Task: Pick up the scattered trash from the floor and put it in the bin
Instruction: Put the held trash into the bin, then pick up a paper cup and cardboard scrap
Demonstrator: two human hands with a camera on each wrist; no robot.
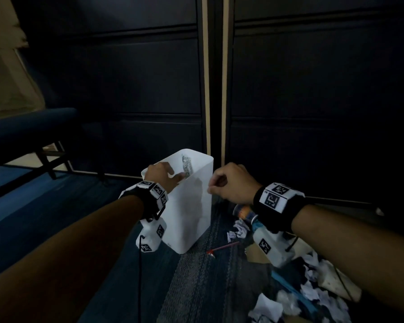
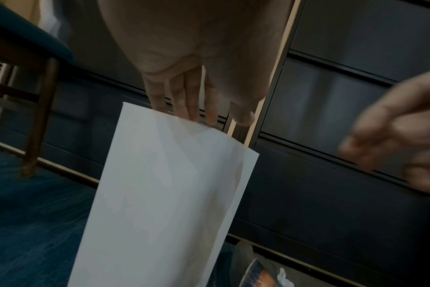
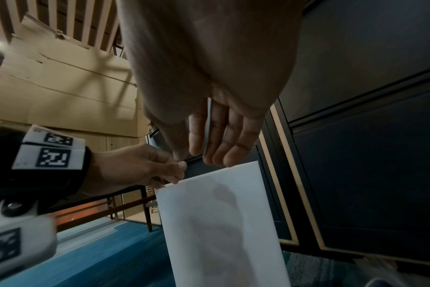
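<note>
Nearest the viewer, at the lower right of the head view, the remaining trash lies scattered on the floor [image 1: 196, 287], a dark ribbed carpet: crumpled paper balls [image 1: 266, 308], white, creased and irregular; a flat piece of cardboard [image 1: 336, 279]; a thin red stick [image 1: 223, 247]; and a printed cylindrical can [image 1: 244, 212] lying on its side just beside the bin. Most of the task therefore appears undone.

Beyond these stands the bin [image 1: 191, 220], a tall, narrow, rectangular container of smooth, translucent white plastic, upright on the carpet. A crinkled, silvery item [image 1: 186, 167], perhaps foil or a wrapper, shows against its inner far wall; shadows through the near wall suggest contents, though what they are cannot be told.

The left hand [image 1: 161, 174] is over the bin's mouth, its fingers [image 2: 192, 101] extended and relaxed, reaching just past the rim and holding nothing visible. The right hand [image 1: 231, 183] hovers beside the bin's right edge; its fingers [image 3: 218, 139] are loosely curled, and no object shows in them.

The step in hand is judged to be a deposit at its release, both hands empty above or beside the opening. The next move calls for lowering toward the pile at the right and pinching the light paper balls, which should compress easily, or wrapping round the rigid can.

Farthest back stand dark panelled doors [image 1: 313, 89] with pale edging, and at left a blue upholstered bench [image 1: 30, 127] on dark legs.
</note>
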